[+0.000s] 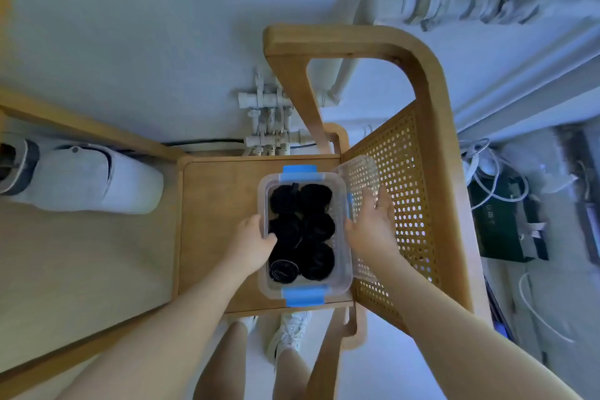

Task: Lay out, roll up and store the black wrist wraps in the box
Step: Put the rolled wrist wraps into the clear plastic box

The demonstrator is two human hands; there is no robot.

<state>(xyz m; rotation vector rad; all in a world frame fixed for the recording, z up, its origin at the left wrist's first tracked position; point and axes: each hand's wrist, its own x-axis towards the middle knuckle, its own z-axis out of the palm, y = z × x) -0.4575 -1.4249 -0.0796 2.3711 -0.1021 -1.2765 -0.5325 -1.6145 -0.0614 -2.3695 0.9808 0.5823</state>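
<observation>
A clear plastic box (344, 256) with blue end clips stands on a wooden chair seat. Several rolled black wrist wraps (300, 232) fill it in two rows. My left hand (251, 242) grips the box's left rim, thumb hooked over the edge. The clear lid (358, 178) stands tilted against the chair's cane backrest, right of the box. My right hand (373, 221) holds that lid, fingers spread along its face and thumb near the box's right rim.
The chair's cane backrest (406, 191) and curved wooden frame (431, 81) rise right of the box. A wooden table (71, 256) with a white padded object (87, 178) lies left. Pipes line the wall behind. Cables and a dark box sit on the floor right.
</observation>
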